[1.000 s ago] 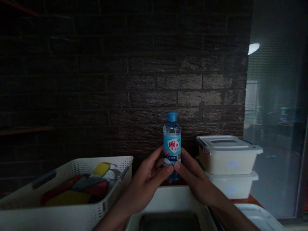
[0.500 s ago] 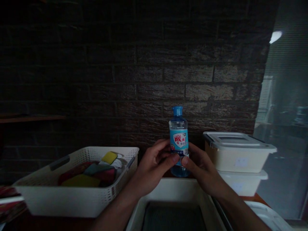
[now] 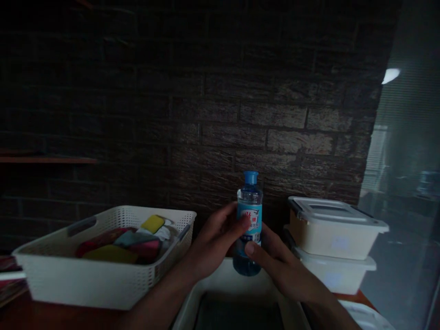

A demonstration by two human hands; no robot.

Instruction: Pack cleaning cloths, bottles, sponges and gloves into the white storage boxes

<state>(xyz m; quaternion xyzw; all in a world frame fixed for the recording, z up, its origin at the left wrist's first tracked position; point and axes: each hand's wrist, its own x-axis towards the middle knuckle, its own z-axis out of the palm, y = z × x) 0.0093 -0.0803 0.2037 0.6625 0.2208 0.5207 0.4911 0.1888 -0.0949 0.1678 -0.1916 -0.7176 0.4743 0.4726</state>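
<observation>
On the left of the reddish-brown table [image 3: 74, 317], a white perforated basket [image 3: 92, 282] holds a yellow sponge [image 3: 153, 223] near its far right corner, with crumpled cloths [image 3: 127, 245] beside it.

Next comes the left hand [image 3: 215, 240], half curled against the bottle's left side, its thumb laid across the upper label and its fingers partly hidden behind.

The detergent bottle [image 3: 250, 224] is held directly between the two hands, so neither is nearer: both touch it. Its long axis runs almost upright, cap end up and leaning very slightly right. The base shows against the far wall of an open white bin [image 3: 223, 279], toward the table's far side. The bottle is clear, with a blue cap, bluish liquid, and a light-blue label bearing red characters on a white shield above a dark-blue band.

The right hand [image 3: 280, 263] closes round the right side, thumb pressed lower than the left one.

Farther right, two lidded storage boxes [image 3: 332, 240] stand stacked by the table's right edge; a white lid [image 3: 364, 316] lies nearer the viewer.
</observation>
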